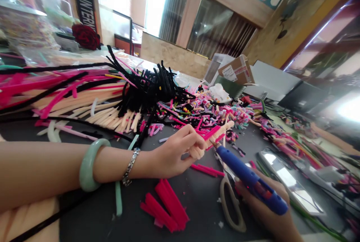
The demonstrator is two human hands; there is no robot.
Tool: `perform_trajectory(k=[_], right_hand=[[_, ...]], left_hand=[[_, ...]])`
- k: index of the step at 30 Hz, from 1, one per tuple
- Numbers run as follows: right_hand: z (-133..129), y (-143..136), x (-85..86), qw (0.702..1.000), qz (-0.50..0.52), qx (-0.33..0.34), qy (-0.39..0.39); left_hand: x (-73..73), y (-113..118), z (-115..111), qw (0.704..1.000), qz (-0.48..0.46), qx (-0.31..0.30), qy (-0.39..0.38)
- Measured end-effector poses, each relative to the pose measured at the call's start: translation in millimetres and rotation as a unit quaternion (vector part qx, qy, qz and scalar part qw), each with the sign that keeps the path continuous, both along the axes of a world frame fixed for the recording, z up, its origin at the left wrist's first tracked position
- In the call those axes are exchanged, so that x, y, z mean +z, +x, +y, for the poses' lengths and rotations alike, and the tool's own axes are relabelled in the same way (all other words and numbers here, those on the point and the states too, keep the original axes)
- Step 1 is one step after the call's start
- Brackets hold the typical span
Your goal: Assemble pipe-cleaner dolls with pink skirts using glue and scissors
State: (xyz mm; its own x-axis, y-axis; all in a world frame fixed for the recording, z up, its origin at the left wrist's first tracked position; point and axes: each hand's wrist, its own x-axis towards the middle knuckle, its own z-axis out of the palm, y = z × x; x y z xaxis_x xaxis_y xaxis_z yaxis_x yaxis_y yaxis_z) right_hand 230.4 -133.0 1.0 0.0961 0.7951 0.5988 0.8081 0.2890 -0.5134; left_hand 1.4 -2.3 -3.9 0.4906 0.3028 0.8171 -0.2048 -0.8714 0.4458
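Observation:
My left hand (185,146), wearing a jade bangle (86,170) and a metal bracelet (131,167), pinches a small bundle of pink and peach pipe cleaners (216,133). In my right hand (270,197) is a blue hot glue pen (250,176), its narrow tip at the bundle's lower edge. Whether the tip touches cannot be made out. Scissors with grey handles (232,208) lie between the hands, their blades partly hidden. Below my left hand rest flat pink pipe cleaner pieces (167,206), and a few more pink strips (208,170) lie just under the bundle.
Long peach, pink and black pipe cleaners (84,99) spread over the left of the dark table (202,212). A heap of small colourful pieces (208,107) fills the back. A phone (291,180) lies at right, and a cardboard box (236,70) stands behind.

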Motion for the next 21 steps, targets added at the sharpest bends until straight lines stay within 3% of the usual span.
perform_trajectory(k=[9, 21], right_hand=[[-1.4, 4.0, -0.1, 0.999, 0.038, -0.020, -0.011], [-0.7, 5.0, -0.3, 0.997, 0.059, 0.001, -0.041]], left_hand=[[-1.0, -0.8, 0.0, 1.000, 0.002, -0.011, 0.000], [0.8, -0.5, 0.2, 1.000, 0.007, 0.007, 0.012]])
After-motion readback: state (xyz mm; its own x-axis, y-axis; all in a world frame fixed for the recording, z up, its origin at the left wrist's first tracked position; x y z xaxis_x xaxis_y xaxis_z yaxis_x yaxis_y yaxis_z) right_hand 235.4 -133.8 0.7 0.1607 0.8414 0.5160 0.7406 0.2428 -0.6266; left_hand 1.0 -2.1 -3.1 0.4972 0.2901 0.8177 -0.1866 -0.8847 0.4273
